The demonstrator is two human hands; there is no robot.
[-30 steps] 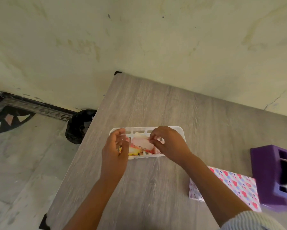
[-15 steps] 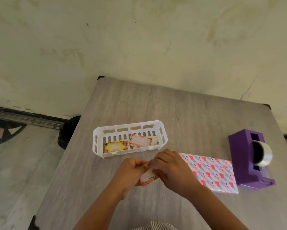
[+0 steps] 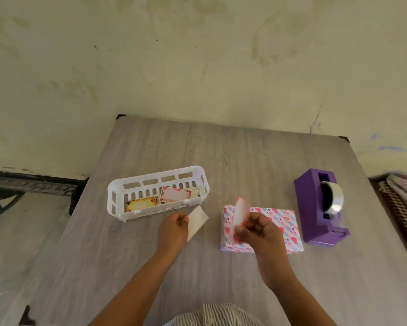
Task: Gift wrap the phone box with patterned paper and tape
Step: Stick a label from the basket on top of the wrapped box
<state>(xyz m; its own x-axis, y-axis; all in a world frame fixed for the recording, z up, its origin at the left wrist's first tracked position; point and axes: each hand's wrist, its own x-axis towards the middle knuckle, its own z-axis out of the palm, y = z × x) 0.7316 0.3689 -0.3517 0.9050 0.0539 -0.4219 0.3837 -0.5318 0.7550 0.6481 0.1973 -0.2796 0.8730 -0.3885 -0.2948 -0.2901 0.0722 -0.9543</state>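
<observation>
Your right hand [image 3: 258,228] pinches the sticker [image 3: 239,214] over the wrapped box [image 3: 284,222] — it could curl and land crooked. Your left hand [image 3: 174,228] pinches the backing [image 3: 197,220], clear of the box.

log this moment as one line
left hand: holds white backing | right hand: holds sticker label over wrapped box

One head-worn camera looks forward and down (wide-angle) over the table [image 3: 244,161], close above it.
</observation>
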